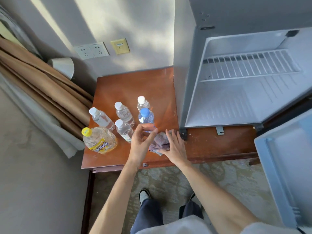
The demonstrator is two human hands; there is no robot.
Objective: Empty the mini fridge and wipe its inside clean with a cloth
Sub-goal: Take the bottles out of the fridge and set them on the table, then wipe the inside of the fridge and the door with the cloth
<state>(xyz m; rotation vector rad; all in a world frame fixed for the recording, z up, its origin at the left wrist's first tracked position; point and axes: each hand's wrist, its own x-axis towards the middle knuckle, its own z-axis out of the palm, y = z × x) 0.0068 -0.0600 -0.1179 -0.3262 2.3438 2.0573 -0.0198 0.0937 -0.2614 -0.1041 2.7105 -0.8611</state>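
The mini fridge (190, 92) stands at the right on a wooden cabinet, its door (287, 166) swung open toward me. Inside I see only a white wire shelf (249, 65) and bare walls. A grey-purple cloth (160, 141) lies crumpled on the wooden top beside the fridge's front corner. My right hand (173, 146) rests flat on the cloth with its fingers spread. My left hand (141, 142) hovers just left of the cloth, fingers apart, right in front of a blue-capped bottle (146, 117).
Several white-capped water bottles (124, 114) and a squat yellow-capped bottle (99, 139) stand on the wooden top (135, 85). Tan curtains (42, 85) hang at the left. Wall sockets (92, 49) sit behind. My feet are on patterned carpet (219, 179).
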